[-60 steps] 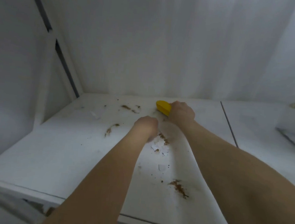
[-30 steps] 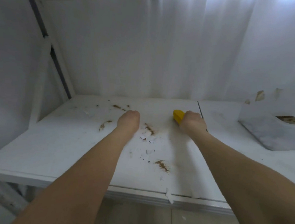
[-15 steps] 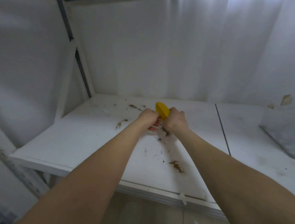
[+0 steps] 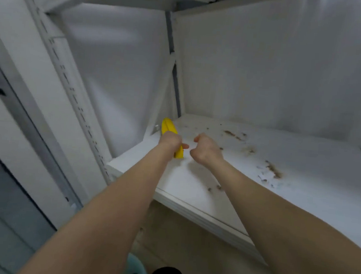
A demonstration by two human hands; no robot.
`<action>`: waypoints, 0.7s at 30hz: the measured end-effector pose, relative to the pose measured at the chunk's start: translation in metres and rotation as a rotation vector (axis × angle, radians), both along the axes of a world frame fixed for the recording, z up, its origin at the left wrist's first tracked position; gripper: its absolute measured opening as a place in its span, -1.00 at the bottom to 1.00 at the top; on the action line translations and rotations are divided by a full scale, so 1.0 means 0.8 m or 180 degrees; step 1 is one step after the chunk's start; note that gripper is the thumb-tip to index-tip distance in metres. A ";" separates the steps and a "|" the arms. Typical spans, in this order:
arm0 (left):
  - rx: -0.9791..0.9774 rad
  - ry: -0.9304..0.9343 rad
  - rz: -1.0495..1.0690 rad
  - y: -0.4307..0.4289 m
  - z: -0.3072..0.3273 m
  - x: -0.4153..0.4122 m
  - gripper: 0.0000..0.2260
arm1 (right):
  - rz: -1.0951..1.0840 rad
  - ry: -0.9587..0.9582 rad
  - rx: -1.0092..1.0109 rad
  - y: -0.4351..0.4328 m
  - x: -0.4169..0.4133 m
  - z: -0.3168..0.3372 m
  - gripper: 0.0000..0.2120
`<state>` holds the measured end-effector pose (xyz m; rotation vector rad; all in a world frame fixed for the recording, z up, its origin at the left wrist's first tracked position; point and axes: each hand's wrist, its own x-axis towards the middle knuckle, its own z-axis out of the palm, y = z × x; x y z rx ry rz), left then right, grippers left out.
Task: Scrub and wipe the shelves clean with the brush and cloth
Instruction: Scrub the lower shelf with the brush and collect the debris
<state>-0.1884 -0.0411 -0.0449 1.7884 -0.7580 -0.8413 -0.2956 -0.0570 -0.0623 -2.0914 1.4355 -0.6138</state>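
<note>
Now: Yellow Brush at the Shelf's Left End

The left hand (image 4: 170, 139) has its fingers wrapped tight around the yellow brush (image 4: 169, 127), over the left end of the white shelf (image 4: 193, 181). The right hand (image 4: 206, 150) is just beside it, curled into a loose fist, holding nothing. Brown dirt (image 4: 272, 169) lies farther right.

The left hand (image 4: 170, 140) hides the middle of the yellow brush (image 4: 168, 124). The shelf (image 4: 301, 191) is cut off at right. Its brown dirt (image 4: 273, 170) is blurred.

Glossy yellow plastic brush (image 4: 169, 127); matt white painted shelf (image 4: 195, 182), smooth under gritty brown dirt (image 4: 273, 169).
</note>
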 end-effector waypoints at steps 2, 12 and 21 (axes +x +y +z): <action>0.0091 -0.0287 0.0070 0.011 -0.004 0.039 -0.60 | 0.0017 0.0097 0.0068 -0.001 0.022 -0.001 -0.61; 0.1201 -0.2596 0.0056 0.016 -0.059 0.132 -0.54 | -0.0314 0.0220 0.0035 -0.030 0.017 -0.026 -0.62; 0.0641 -0.2690 -0.1444 -0.056 -0.060 -0.057 -0.70 | -0.1051 0.0235 -0.0030 -0.059 -0.070 -0.030 -0.61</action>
